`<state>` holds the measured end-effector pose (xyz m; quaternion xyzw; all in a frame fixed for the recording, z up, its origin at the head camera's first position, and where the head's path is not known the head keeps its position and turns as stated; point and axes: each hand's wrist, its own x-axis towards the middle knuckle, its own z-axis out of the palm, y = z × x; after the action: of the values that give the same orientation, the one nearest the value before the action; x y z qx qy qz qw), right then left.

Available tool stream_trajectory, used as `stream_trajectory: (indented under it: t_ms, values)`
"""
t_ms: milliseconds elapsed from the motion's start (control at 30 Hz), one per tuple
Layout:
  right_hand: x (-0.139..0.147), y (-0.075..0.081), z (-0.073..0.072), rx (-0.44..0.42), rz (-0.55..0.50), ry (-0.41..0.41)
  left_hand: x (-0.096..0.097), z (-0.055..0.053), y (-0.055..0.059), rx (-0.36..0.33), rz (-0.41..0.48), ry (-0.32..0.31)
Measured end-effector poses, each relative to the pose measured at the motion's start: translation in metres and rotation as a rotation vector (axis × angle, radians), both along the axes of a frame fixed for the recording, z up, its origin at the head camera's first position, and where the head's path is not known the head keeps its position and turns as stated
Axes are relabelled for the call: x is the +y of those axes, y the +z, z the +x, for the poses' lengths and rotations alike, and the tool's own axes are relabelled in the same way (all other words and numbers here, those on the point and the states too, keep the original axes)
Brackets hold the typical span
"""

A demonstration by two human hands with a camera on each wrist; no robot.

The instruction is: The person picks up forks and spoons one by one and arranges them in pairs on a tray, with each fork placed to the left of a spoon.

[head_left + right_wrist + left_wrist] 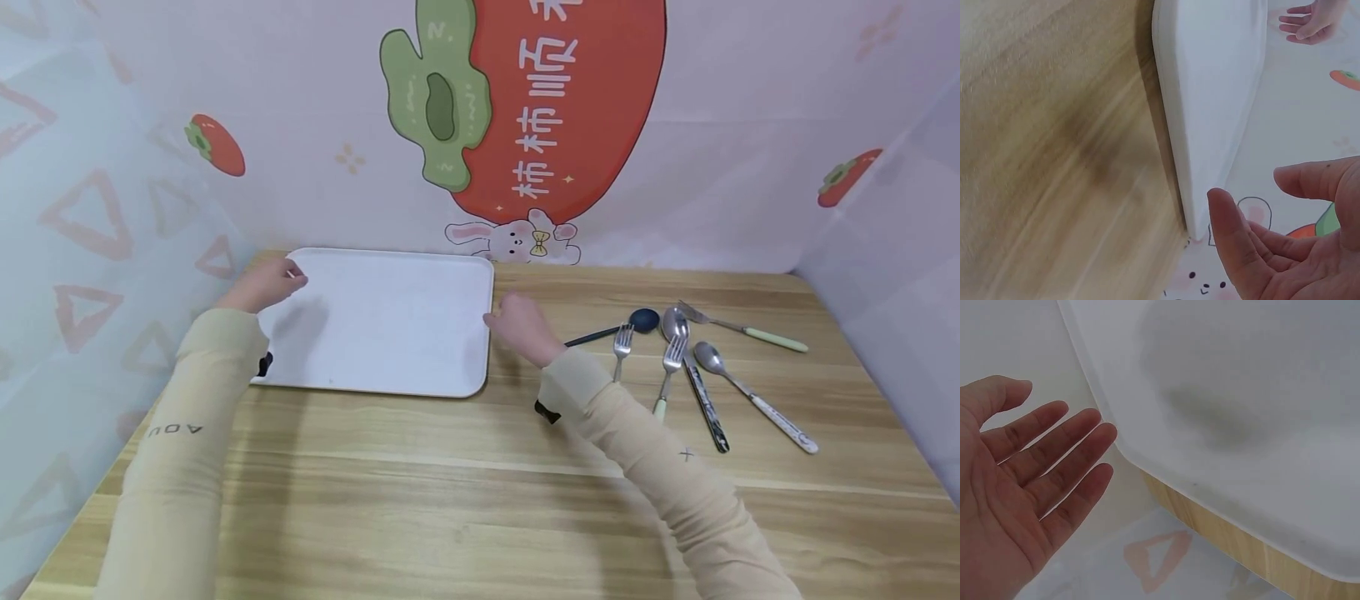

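Okay, head view: white tray [390, 333] at 9 o'clock on counter [420, 500]; left hand [264, 283] at tray's 10 o'clock, right hand [520, 327] at its 3, cutlery [705, 402] toward frame's 4. Left wrist view: hand around 9, fingers [1057, 477] straight, spread wide; tray at 2. Right wrist view: hand at 4, fingers loosely bent, thumb [1310, 180] wide apart; tray at 1, contact can't tell.
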<state>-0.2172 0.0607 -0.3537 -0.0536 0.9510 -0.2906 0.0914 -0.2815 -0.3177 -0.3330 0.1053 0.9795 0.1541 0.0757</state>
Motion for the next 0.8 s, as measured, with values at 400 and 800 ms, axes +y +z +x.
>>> stream_trajectory:
  t_ms: [400,800]
  values:
    - [-0.003,-0.010,0.006,-0.121,-0.117,-0.070,-0.038,0.012,-0.007,-0.075,0.072,0.071]
    - [-0.008,-0.021,0.004,-0.208,-0.078,-0.076,-0.065,0.030,-0.022,-0.090,0.071,0.238]
